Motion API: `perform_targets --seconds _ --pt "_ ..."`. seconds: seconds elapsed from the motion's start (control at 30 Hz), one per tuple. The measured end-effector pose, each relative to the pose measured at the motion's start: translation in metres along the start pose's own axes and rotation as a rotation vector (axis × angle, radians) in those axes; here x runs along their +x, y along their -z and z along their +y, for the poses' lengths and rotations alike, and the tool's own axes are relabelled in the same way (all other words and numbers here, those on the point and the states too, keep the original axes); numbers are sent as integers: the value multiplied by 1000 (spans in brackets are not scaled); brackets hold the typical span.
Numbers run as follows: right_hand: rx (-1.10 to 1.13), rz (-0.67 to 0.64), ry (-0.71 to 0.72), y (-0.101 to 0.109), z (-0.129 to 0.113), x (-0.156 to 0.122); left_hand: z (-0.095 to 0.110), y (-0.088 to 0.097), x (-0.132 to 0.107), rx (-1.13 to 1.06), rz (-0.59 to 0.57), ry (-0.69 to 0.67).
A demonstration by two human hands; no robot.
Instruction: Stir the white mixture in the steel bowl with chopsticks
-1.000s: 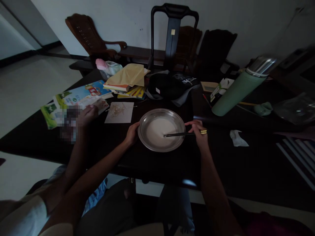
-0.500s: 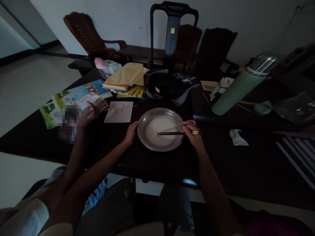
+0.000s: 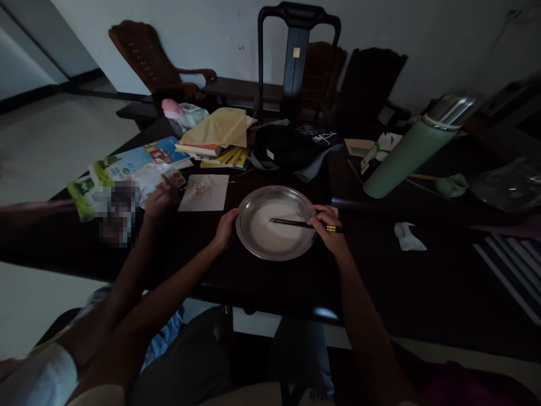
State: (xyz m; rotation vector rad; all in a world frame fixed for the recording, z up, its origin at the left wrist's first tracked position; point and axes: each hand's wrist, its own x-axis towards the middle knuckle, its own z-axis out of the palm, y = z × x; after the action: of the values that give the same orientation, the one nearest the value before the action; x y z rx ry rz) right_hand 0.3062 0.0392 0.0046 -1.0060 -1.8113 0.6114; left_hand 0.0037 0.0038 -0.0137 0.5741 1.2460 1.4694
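The left hand (image 3: pixel 224 227) curls its fingers onto the rim of the round steel plate (image 3: pixel 249 239) holding pale liquid. The right hand (image 3: pixel 327 225) pinches dark gold-banded chopsticks (image 3: pixel 296 224), tips in the liquid.

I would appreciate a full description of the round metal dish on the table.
The round shiny metal dish is shallow with a sloping rim, lying flat on the dark table. A pale white layer covers its bottom. The left hand grips its left rim; the right hand reaches over its right rim, holding dark chopsticks whose tips touch the white.
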Motion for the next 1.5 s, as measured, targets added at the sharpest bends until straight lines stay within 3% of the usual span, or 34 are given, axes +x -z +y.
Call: perform_targets --seconds 0.1,0.17,0.37,0.53,0.6,0.73,0.8,0.9,0.97,1.13,1.2,1.37,1.5 --pt "2 159 -20 8 4 0 0 -1 0 5 -1 -3" --pt "65 198 -20 12 6 -1 -1 0 0 4 -2 -5" --pt "4 -33 33 -1 1 -1 -1 0 0 -8 -7 8" --pt "36 181 -23 9 5 -1 -1 0 1 0 -8 11" --pt "84 150 -21 11 6 -1 -2 1 1 6 -8 5" --pt "39 -48 25 0 2 -1 -3 3 2 14 -7 -15" --pt "-11 -22 8 -1 2 -1 -2 2 1 19 -15 -18" --pt "13 155 -34 7 5 -1 -1 1 0 11 -18 -18" --pt "75 197 -37 12 6 -1 -1 0 0 5 -9 -12" --pt "52 -52 15 2 3 -1 -1 0 -1 2 1 -16" --pt "-8 -39 7 0 3 0 0 0 -1 -4 0 -14" --pt "56 203 -42 13 8 0 0 -2 -1 -6 -1 -10" --pt "74 15 -9 6 5 0 0 -1 -1 1 4 -15"
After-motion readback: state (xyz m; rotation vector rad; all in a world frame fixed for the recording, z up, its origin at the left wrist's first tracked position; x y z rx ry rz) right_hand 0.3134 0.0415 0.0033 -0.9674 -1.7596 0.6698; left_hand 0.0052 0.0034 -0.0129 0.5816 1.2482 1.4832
